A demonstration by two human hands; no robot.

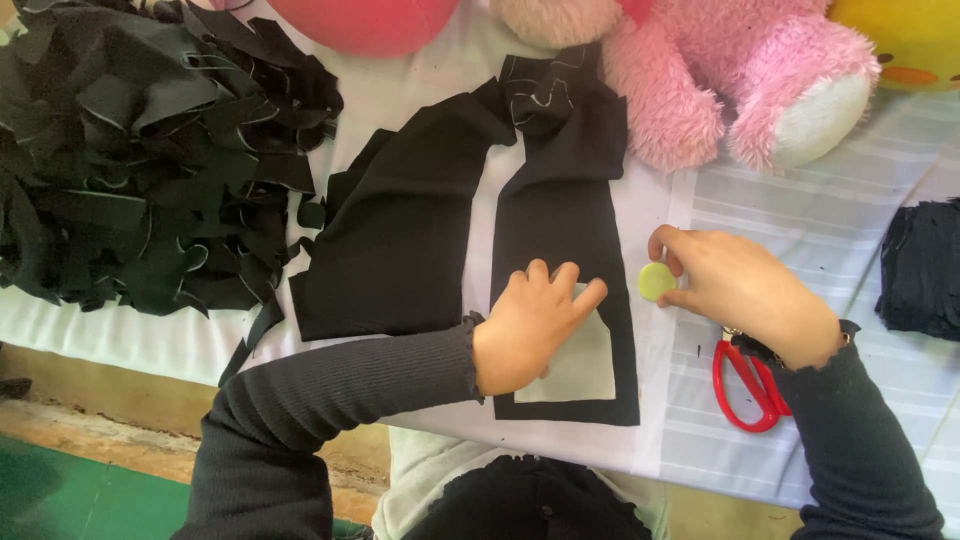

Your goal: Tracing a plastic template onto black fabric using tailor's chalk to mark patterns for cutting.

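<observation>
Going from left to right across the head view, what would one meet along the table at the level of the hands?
Pile of black fabric scraps → black fabric strip → left hand pressing a pale paper template → yellow-green chalk disc → right hand pinching it → red scissors → dark fabric stack.

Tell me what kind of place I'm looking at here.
Probably a small sewing or toy-making worktable. The left hand presses a pale template onto black fabric, the right hand pinches a round yellow-green chalk, and red scissors, cut scraps and a pink plush toy lie around.
</observation>
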